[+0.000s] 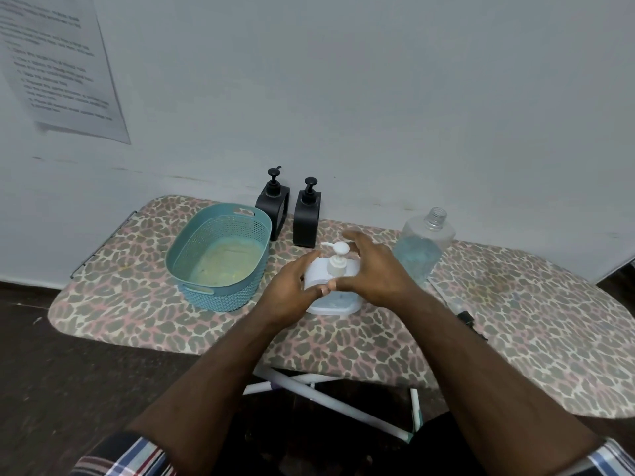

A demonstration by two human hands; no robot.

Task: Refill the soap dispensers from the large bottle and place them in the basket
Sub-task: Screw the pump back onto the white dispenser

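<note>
Standing on the leopard-print padded counter (360,341), the white pump-top soap dispenser (335,286) sits between both hands. The left hand (292,290) grips its side to steady it, while the right hand (374,269) cups loosely round the pump, fingers (350,237) spread, likely to turn it. Beside it, the clear large bottle (424,245) stands uncapped for pouring. Two black dispensers (288,209) wait by the wall; the teal perforated plastic basket (220,255) sits close, empty of dispensers.

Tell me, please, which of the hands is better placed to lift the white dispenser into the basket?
Left. The left hand already touches the white dispenser on the side facing the teal basket, which sits to its left. The right hand would have to cross over.
</note>
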